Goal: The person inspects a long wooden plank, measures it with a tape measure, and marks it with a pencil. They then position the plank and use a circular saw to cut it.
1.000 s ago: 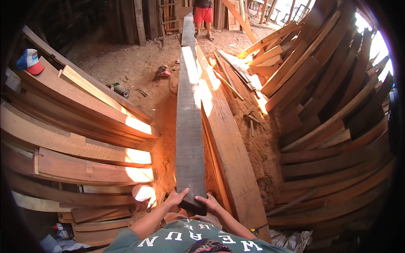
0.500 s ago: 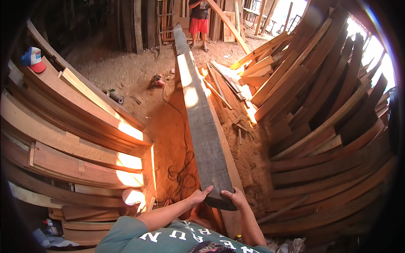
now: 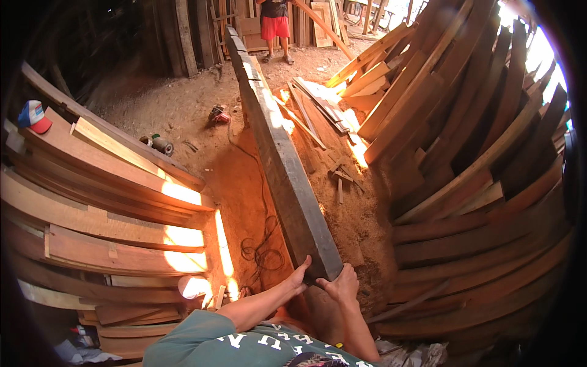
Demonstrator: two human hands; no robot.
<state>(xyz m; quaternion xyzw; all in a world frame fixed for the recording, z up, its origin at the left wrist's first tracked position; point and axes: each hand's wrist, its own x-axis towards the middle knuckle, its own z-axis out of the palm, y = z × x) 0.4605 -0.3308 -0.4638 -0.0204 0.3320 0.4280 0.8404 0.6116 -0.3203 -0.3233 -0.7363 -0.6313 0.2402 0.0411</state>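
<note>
A long, dark grey timber beam (image 3: 282, 177) runs from near my body to the far end of the workspace, tilted onto an edge so two of its faces show. At its near end my left hand (image 3: 298, 276) presses the left side, thumb up along the wood. Around the lower right corner of the same end my right hand (image 3: 342, 284) is closed, its fingertips partly hidden behind the beam. What supports the beam from below is mostly hidden.
Curved planks rise along the left (image 3: 122, 241) and the right (image 3: 452, 244). A red power tool (image 3: 219, 116) and a loose cable (image 3: 263, 254) lie on the dirt floor. Wood scraps (image 3: 342, 177) lie right of the beam. Beyond its far end stands a person in red shorts (image 3: 276, 28).
The beam has rolled over in my hands from its broad face onto an edge, and its far end now sits further left in view. My right hand has turned with it.
</note>
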